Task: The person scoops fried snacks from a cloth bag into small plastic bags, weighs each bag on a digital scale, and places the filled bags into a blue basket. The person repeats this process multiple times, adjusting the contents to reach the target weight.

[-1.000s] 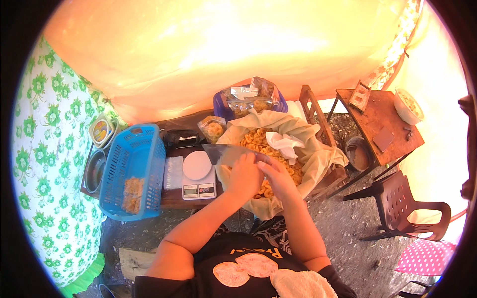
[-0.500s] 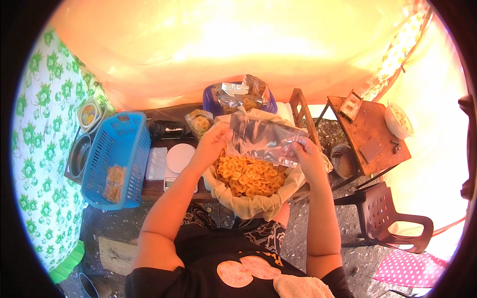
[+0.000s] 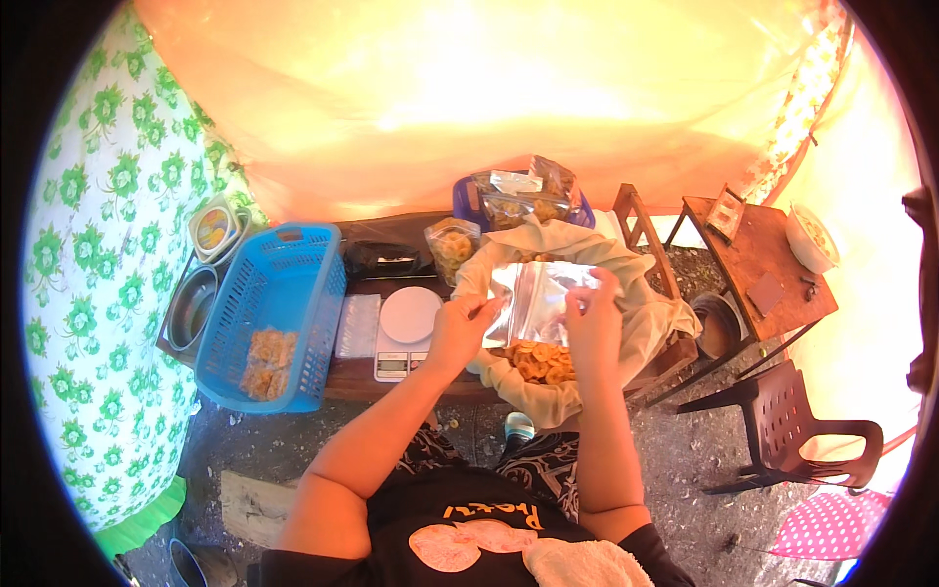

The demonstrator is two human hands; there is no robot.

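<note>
Between my hands I hold a shiny clear-and-silver plastic pouch (image 3: 536, 305), which looks flat. My left hand (image 3: 464, 331) pinches its left edge, and my right hand (image 3: 593, 311) grips it near the upper right edge. Below the pouch are yellow-orange banana chips (image 3: 541, 365), in a container lined with pale cloth (image 3: 649, 311). The pouch and my right hand cover part of the chips. Just left of my left hand sits a white kitchen scale (image 3: 410, 316), its round plate bare.
Flat clear bags (image 3: 358, 326) lie beside a blue basket (image 3: 330, 323) holding chip packs (image 3: 269, 364). Behind the cloth stand a filled pouch (image 3: 452, 248) and a purple basin (image 3: 465, 201) of packs. At right are a wooden table (image 3: 751, 259) and a brown plastic chair (image 3: 788, 416).
My view has shifted, so the surroundings appear farther right. My hands have drawn closer together, and the pouch now hangs lower over the chips, hiding more of them.
</note>
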